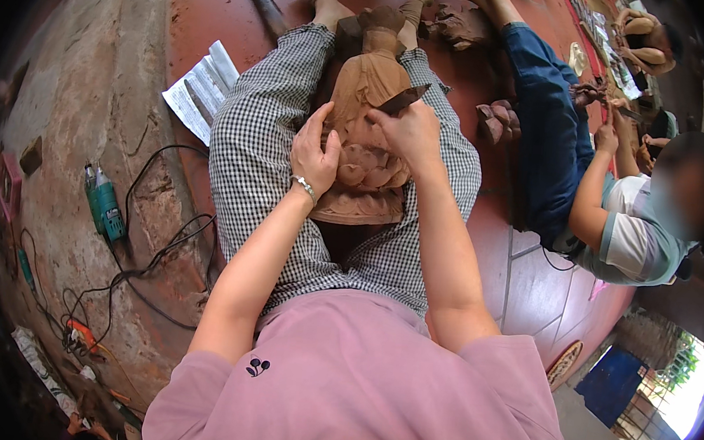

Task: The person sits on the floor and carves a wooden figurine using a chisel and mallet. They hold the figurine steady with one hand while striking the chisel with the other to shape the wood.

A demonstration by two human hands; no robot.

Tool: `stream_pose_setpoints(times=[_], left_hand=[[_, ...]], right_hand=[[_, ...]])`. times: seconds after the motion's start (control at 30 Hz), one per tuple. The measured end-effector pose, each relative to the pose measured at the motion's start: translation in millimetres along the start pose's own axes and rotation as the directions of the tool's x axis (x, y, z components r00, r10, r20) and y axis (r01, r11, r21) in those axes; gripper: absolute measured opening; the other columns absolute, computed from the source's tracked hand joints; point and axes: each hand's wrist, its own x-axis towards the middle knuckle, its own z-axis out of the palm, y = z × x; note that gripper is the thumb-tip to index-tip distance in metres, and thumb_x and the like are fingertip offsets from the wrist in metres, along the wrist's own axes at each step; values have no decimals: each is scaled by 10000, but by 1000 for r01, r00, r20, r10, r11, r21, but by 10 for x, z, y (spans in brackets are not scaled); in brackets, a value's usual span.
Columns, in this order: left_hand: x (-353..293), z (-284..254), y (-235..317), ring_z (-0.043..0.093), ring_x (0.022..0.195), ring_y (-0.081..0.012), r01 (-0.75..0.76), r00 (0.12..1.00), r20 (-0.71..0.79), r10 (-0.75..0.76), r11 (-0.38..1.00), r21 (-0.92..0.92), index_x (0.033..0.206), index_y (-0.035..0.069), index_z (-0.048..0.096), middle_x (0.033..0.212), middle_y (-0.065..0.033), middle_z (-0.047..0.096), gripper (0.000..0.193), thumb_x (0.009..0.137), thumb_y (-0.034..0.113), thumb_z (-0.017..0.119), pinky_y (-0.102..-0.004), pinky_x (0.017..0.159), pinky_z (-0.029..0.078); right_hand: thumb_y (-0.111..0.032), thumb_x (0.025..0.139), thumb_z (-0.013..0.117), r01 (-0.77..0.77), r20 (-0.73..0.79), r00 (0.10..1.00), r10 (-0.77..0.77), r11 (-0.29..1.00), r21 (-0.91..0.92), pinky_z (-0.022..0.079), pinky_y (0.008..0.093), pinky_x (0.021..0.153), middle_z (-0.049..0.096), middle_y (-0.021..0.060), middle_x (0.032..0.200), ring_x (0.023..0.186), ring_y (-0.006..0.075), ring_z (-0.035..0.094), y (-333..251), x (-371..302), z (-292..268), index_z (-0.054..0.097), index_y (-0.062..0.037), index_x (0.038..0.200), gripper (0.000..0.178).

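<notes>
Red tiled floor (528, 292), folded papers (201, 92), teal power tool (105, 209), black cables (150, 262), wooden pieces (498, 122)

A woodcarving workshop: a teal corded power tool (105, 210) lies at nine o'clock on the worn floor, rough brown wooden figure blanks (498, 122) at one o'clock.

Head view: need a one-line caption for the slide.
Seated on a tiled floor, a person steadies a wooden statue with the left hand while the right hand works a chisel against it.
</notes>
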Motion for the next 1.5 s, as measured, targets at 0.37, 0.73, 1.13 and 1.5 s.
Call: stream_pose_setpoints(times=[0.37, 0.73, 1.13, 1.5], left_hand=[[17, 12, -22, 625, 1171, -367, -19, 1000, -3, 19, 999, 31, 1397, 61, 540, 1299, -209, 636, 483, 940, 217, 518, -413, 1001, 484], [-24, -4, -3, 606, 1187, -377, 32, 999, 29, -32, 999, 4, 1372, 29, 542, 1301, -212, 633, 492, 904, 182, 541, -441, 1017, 459], [2, -39, -26, 529, 1317, -350, 93, 984, 156, -89, 996, -18, 1495, 56, 410, 1431, -228, 535, 621, 950, 279, 610, -400, 1087, 429], [546, 75, 369, 452, 1370, -392, 109, 898, 369, -239, 934, 340, 1594, 20, 108, 1524, -261, 397, 1159, 785, 514, 774, -432, 1115, 397]], right_hand=[[-320, 775, 793, 26, -77, 997, -19, 995, 92, 542, 442, 609, 701, 162, 722, 678, 359, 689, 224, -17, 84, 747, -47, 820, 280], [-187, 793, 820, -213, 167, 974, 156, 884, 417, 534, 337, 690, 749, 123, 839, 770, 232, 706, 378, -135, -61, 735, 33, 957, 287], [-133, 926, 712, -250, 15, 910, 414, 520, 817, 564, 268, 725, 688, 78, 804, 797, 126, 691, 534, -376, -6, 653, 40, 911, 183], [-248, 986, 668, -175, -103, 876, 470, 511, 842, 542, 266, 731, 731, 70, 825, 786, 131, 711, 743, -925, 284, 627, -10, 949, 245]])
